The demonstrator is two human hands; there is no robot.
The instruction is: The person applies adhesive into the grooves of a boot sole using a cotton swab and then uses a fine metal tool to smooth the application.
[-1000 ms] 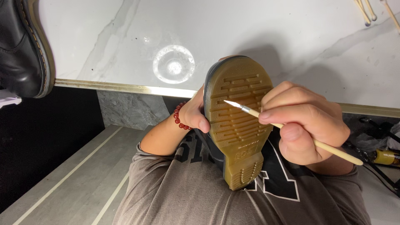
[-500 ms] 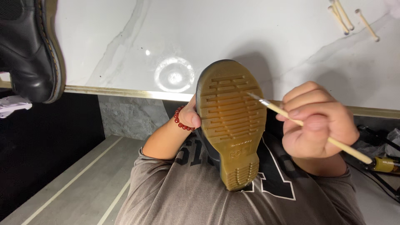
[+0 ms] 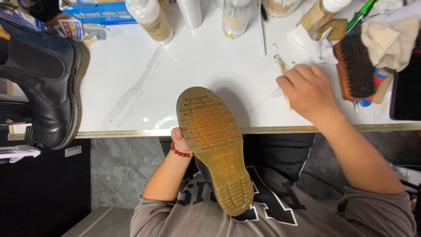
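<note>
A boot is held sole-up over my lap, its tan ridged sole (image 3: 212, 145) facing me. My left hand (image 3: 179, 139), with a red bead bracelet at the wrist, grips the boot's left edge from behind and is mostly hidden by it. My right hand (image 3: 307, 92) rests on the white marble table (image 3: 131, 79), away from the sole. Its fingers are closed around a thin wooden stick (image 3: 287, 102). A few more small sticks (image 3: 278, 58) lie just beyond its fingertips.
A second black boot (image 3: 48, 87) stands on the table's left end. Bottles (image 3: 151, 17) and a blue box (image 3: 98, 11) line the far side. A dark-bristled brush (image 3: 356, 66) and a beige cloth (image 3: 390, 35) lie at the right.
My right hand has left the sole and moved up onto the table with the stick. The view has tilted up, showing more of the table. The boot stays held.
</note>
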